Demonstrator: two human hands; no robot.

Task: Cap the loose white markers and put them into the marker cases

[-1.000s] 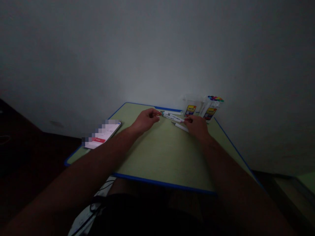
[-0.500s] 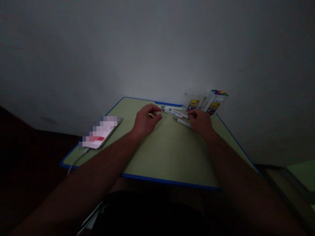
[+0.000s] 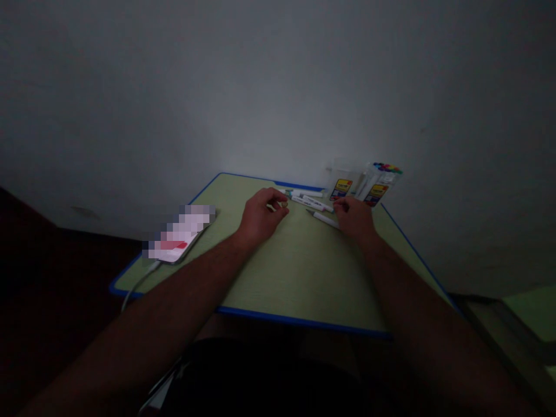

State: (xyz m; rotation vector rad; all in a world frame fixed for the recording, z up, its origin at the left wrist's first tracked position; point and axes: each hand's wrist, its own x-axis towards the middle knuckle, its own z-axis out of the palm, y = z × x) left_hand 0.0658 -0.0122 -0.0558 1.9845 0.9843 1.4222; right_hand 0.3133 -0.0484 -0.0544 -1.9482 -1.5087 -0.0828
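My left hand is over the back middle of the table, thumb and fingers curled towards each other. A small beige thing shows at its fingertips, too small to name. My right hand is closed around the rear end of a white marker, whose dark tip points left towards my left hand. Its grip is partly hidden by the fingers. Between and behind the hands, several more white markers lie on the table, one reaching close to my right fingertips.
Behind my right hand stand a clear plastic case and another case of markers with coloured ends. A phone with a white cable lies at the left of the green, blue-edged table. A wall borders the back.
Both hands keep nearly the same pose over the table. The whole view has shifted slightly; the small thing at my left fingertips shows a little more clearly.
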